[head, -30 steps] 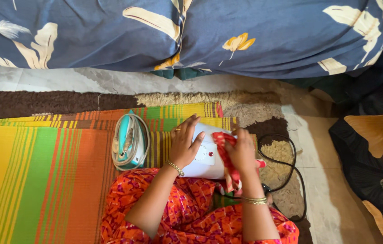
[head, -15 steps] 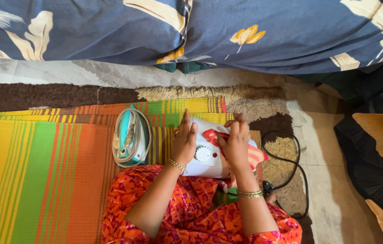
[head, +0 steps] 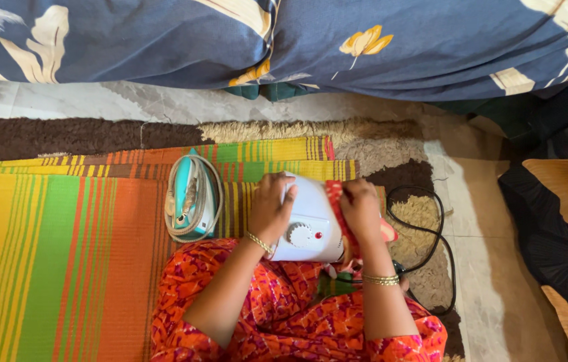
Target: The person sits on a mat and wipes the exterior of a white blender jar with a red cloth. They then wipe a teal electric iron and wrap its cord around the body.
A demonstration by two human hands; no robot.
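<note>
A small white sewing machine (head: 309, 228) with a dial and a red button rests on the striped mat in front of my lap. My left hand (head: 269, 209) lies flat on its left side, fingers spread over the top. My right hand (head: 360, 209) presses a strip of red patterned cloth (head: 336, 204) against the machine's right end. Gold bangles circle both wrists. The part of the machine under my hands is hidden.
A teal and white clothes iron (head: 192, 196) stands on the striped mat (head: 49, 255) left of the machine. A black cord (head: 431, 234) loops over the shaggy rug (head: 378, 151) at right. Blue floral bedding (head: 284, 40) fills the top; dark floral fabric (head: 559, 221) lies at right.
My right hand has shifted with the red cloth from the machine's lower right up onto its right end. My left hand slid a little down its left side.
</note>
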